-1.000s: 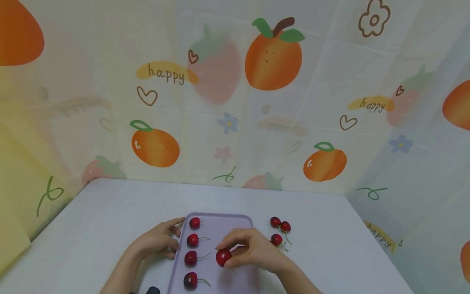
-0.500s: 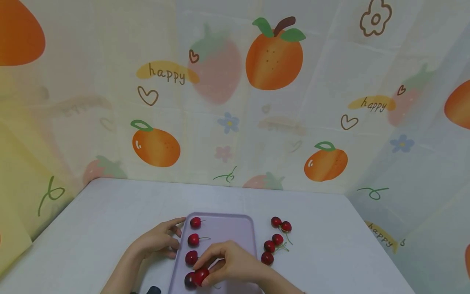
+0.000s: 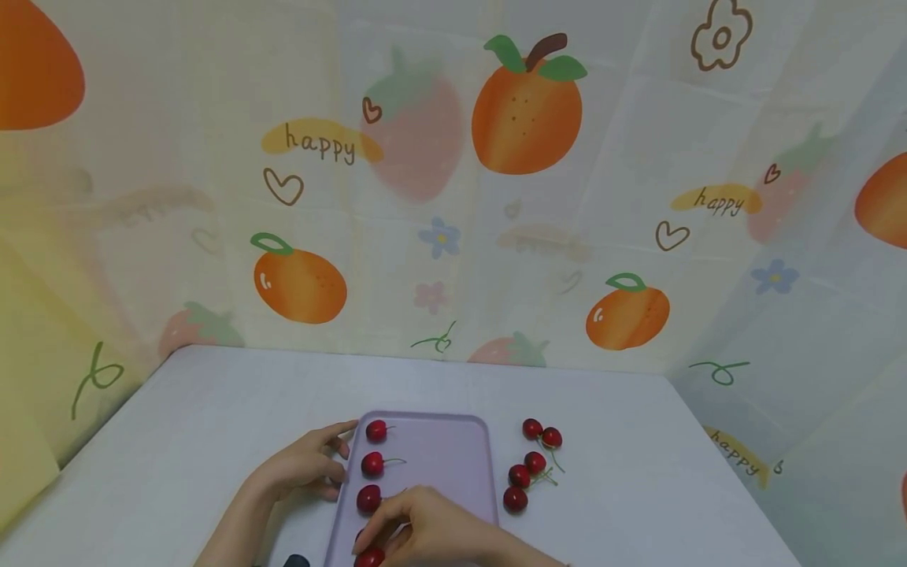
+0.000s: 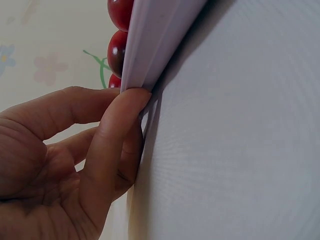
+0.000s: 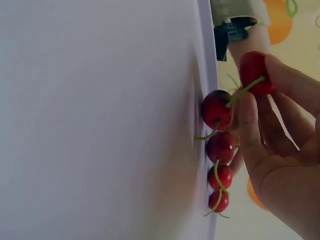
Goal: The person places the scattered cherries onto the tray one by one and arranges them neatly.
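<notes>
My right hand [image 3: 432, 524] pinches a red cherry [image 5: 254, 70] between thumb and fingertips, its green stem [image 5: 247, 91] pointing towards the cherries in the tray. The lilac tray [image 3: 446, 449] holds a column of cherries along its left side: a far one [image 3: 376, 431], a second [image 3: 372, 465], a third [image 3: 368, 499], and a near cherry [image 5: 217, 109] mostly hidden by my right hand in the head view. At the tray's left edge, my left hand [image 3: 301, 463] touches the outer wall with thumb and fingertips, its fingers loosely bent.
Right of the tray, several loose cherries [image 3: 520, 476] with stems lie on the white table [image 3: 609, 472]. A dark object [image 3: 296, 560] shows near my left forearm at the bottom edge. A fruit-printed cloth [image 3: 553, 315] hangs behind and beside the table.
My right hand has carried the cherry left and towards me, from over the tray's middle to the near end of the cherry column. My left hand has stayed at the tray's edge.
</notes>
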Demonstrator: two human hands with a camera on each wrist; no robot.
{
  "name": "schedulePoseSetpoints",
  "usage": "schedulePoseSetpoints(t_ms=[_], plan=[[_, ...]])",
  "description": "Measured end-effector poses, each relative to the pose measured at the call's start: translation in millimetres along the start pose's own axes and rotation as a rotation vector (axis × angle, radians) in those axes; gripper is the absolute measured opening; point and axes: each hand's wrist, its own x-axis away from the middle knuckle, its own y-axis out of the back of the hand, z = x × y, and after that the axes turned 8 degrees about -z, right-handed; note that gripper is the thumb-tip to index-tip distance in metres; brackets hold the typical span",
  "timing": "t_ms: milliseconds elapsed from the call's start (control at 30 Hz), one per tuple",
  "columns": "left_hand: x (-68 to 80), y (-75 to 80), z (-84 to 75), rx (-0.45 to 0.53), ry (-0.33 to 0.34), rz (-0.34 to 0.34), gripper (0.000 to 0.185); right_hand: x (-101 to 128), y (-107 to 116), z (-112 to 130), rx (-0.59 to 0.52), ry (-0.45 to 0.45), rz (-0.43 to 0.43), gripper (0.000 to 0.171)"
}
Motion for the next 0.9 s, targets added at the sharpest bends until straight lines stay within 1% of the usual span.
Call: schedulePoseSetpoints(t_ms=[233, 500, 767, 900], plan=[[-0.1, 0.2, 0.3, 0.002, -0.016, 0.006, 0.089, 0.0, -2.7, -2.3, 0.067, -0.014, 0.023, 0.024], [-0.8, 0.7, 2.7, 0.01, -0.031, 0.018, 0.09, -0.9, -7.1, -5.9, 0.102, -0.066, 0.031, 0.021], [-2.1, 0.6, 2.3, 0.004, -0.022, 0.019, 0.09, -3.2, -7.4, -6.6, 0.247, -0.008, 0.052, 0.021], [-2.2, 0.1, 3.0, -0.004, -0.023, 0.013, 0.09, -3.8, -7.0, -8.0, 0.266, 0.005, 0.063, 0.022]])
